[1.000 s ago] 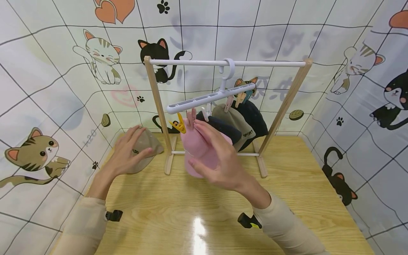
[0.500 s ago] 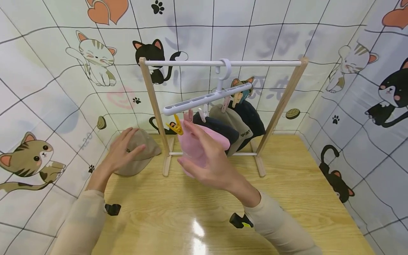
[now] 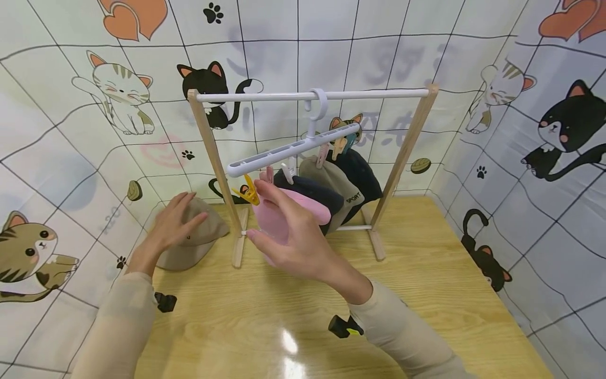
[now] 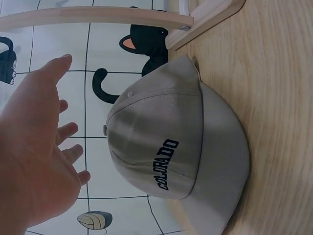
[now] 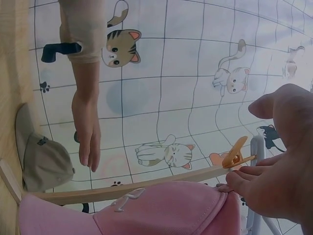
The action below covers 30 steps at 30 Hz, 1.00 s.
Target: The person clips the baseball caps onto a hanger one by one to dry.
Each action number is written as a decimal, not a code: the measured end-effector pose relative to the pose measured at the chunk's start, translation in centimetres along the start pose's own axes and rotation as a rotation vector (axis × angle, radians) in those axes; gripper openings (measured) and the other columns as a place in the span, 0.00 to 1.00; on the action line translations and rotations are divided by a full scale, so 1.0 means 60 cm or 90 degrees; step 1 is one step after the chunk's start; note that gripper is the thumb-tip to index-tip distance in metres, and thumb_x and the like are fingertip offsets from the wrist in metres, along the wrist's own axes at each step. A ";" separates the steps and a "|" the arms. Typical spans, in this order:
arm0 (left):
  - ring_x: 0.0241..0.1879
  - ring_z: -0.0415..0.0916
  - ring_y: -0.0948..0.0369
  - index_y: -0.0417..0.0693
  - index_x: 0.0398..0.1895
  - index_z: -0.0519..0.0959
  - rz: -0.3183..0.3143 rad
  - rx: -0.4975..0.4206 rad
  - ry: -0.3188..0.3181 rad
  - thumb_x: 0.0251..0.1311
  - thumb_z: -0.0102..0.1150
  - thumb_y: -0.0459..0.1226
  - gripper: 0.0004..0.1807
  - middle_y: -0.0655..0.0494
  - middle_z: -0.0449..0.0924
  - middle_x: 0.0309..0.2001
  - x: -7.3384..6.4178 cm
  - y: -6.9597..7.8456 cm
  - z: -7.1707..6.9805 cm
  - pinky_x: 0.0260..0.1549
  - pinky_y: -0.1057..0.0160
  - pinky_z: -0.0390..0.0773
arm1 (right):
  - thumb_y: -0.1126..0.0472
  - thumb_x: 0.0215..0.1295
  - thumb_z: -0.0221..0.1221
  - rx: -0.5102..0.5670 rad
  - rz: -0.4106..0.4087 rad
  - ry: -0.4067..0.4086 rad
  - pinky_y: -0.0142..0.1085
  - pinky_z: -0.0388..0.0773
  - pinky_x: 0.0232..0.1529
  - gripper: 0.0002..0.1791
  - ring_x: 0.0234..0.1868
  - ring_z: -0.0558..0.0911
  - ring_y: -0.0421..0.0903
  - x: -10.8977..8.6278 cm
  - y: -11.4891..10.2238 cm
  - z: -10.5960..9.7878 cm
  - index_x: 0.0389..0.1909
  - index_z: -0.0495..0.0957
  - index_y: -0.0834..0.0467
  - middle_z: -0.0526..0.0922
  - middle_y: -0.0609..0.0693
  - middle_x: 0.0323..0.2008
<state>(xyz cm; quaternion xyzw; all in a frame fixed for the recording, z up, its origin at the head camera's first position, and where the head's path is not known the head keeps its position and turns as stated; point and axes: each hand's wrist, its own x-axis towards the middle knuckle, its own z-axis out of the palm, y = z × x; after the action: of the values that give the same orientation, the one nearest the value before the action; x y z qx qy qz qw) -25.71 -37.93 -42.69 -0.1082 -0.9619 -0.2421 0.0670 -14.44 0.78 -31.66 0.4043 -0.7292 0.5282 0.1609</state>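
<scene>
A pink cap (image 3: 307,204) hangs from the left part of a pale lavender hanger (image 3: 293,150). My right hand (image 3: 295,237) is in front of it, thumb spread apart from the fingers; the fingertips are near the cap's top and a pink clothespin (image 3: 267,173). In the right wrist view, the fingers appear close to the pink cap (image 5: 166,208); exact contact is unclear. To the left, my left hand (image 3: 170,223) hovers beside a beige cap (image 3: 201,237) on the table, holding nothing. The left wrist view shows that cap (image 4: 156,127) lettered COLORADO, apart from the hand.
A wooden rack (image 3: 400,155) with a white bar (image 3: 379,95) carries the hanger. A yellow clothespin (image 3: 251,192) dangles at its left end. Behind the pink cap hang a dark cap (image 3: 322,193), a grey SPORT cap (image 3: 343,192) and a black cap (image 3: 362,173).
The head view has turned, so everything shifts left in it. My right hand has moved left across the pink cap, its fingertips now past the pink clothespin. More of the beige cap shows beside my left hand.
</scene>
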 end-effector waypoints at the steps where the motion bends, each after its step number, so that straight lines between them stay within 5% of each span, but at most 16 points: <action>1: 0.87 0.51 0.24 0.43 0.92 0.55 -0.001 0.005 -0.002 0.84 0.56 0.58 0.46 0.28 0.50 0.90 0.003 -0.003 0.000 0.78 0.15 0.51 | 0.62 0.73 0.72 0.002 -0.001 0.000 0.45 0.75 0.83 0.44 0.81 0.79 0.52 0.002 -0.001 0.001 0.85 0.66 0.65 0.75 0.59 0.83; 12: 0.86 0.52 0.26 0.40 0.92 0.53 -0.014 0.040 -0.036 0.85 0.53 0.58 0.47 0.27 0.52 0.89 0.042 -0.015 -0.008 0.78 0.16 0.54 | 0.67 0.74 0.71 0.092 0.046 -0.004 0.38 0.74 0.83 0.43 0.82 0.78 0.56 0.015 0.003 0.003 0.85 0.64 0.69 0.73 0.65 0.83; 23: 0.87 0.52 0.28 0.34 0.90 0.56 -0.043 0.081 -0.103 0.90 0.44 0.52 0.40 0.25 0.53 0.88 0.066 -0.035 -0.005 0.77 0.17 0.56 | 0.62 0.76 0.69 0.085 0.096 -0.027 0.39 0.76 0.82 0.41 0.80 0.80 0.54 0.025 0.002 0.001 0.85 0.65 0.67 0.76 0.62 0.82; 30: 0.84 0.59 0.29 0.32 0.84 0.66 -0.013 0.120 -0.070 0.91 0.39 0.42 0.30 0.26 0.62 0.84 0.070 -0.040 0.008 0.74 0.15 0.61 | 0.63 0.75 0.69 0.084 0.092 -0.024 0.39 0.79 0.79 0.39 0.76 0.84 0.55 0.029 0.004 -0.001 0.83 0.68 0.68 0.81 0.63 0.77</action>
<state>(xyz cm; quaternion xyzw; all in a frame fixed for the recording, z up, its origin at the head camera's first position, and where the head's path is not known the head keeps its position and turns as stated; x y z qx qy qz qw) -30.37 -39.03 -43.46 -0.1048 -0.9836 -0.1450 0.0216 -15.72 0.16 -30.66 0.3705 -0.7228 0.5775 0.0819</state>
